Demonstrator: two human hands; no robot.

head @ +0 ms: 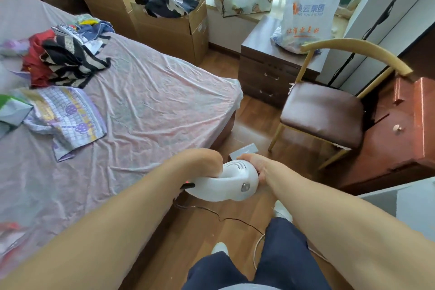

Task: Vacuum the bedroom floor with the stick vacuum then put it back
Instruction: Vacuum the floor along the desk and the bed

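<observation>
The white body of the stick vacuum [231, 182] sits low in the middle of the view, above the wooden floor [254, 125]. My left hand [202, 162] grips its left side from above. My right hand [255, 166] holds its right side. Both arms reach forward from the bottom corners. A grey floor head [243, 151] shows just beyond the hands; the tube between is hidden behind the body. A thin black cable [211, 212] trails over the floor below the vacuum.
A bed [146, 92] with piled clothes [63, 59] fills the left. A brown chair [324, 110] stands to the right, a dark drawer cabinet [263, 73] behind it, a reddish cabinet [404, 125] at far right. Cardboard boxes [169, 23] line the back wall.
</observation>
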